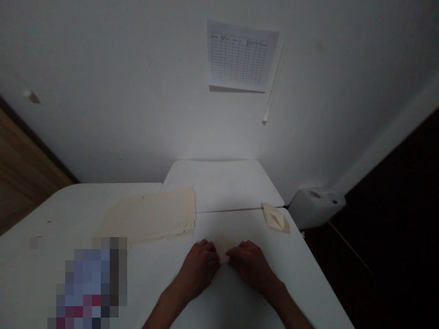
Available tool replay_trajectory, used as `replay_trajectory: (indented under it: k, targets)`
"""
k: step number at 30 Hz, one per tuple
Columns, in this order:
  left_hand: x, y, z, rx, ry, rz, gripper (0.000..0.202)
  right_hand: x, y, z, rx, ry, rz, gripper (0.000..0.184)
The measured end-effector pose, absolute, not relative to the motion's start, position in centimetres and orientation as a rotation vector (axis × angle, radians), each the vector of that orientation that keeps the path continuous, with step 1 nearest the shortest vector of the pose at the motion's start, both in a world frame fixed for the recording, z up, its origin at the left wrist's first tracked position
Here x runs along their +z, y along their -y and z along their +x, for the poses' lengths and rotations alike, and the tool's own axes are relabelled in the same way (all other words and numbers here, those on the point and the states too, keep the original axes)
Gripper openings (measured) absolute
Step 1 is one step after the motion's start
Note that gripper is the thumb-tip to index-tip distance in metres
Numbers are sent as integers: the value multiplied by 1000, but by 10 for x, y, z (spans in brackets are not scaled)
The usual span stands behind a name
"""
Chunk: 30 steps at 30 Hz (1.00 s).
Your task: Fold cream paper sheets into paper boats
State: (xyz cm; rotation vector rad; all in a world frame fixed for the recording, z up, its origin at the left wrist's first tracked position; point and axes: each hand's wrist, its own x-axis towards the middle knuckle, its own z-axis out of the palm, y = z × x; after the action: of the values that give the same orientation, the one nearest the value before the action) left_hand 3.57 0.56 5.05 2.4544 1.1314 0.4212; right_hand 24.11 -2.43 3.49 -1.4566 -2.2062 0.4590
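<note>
A small piece of cream paper (223, 257) sits between my two hands, low over the white table (219, 310). My left hand (203, 259) has its fingers curled in and pressed at the paper's left side. From the other side, the bent fingers and thumb of my right hand (246, 259) pinch the right edge. My fingers cover most of this paper, so its full shape is hidden. To the right lies a folded piece of cream paper (274, 218), with a slit-like opening in its middle.
A stack of cream paper sheets (154, 212) lies at left. Another white tabletop (222, 183) adjoins behind, against the wall. A printed table sheet (240, 59) hangs there. On the right, beyond the table edge, stands a white plastic container (313, 210). The lower left is pixelated.
</note>
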Motion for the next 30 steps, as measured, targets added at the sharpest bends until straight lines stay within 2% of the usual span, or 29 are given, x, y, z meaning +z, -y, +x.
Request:
replay_trajectory:
  k: [8,23,30]
  targets:
    - [52,4,37,429,-1156,2491,13,38,27,248,482,2270,-1406,18]
    - [52,-19,46,343,-1349,2366,7,49,12,247,600,2062,-1614,49]
    - [56,-23,48,287,-1365,2346,8,47,9,247,573,2088,-1640,51]
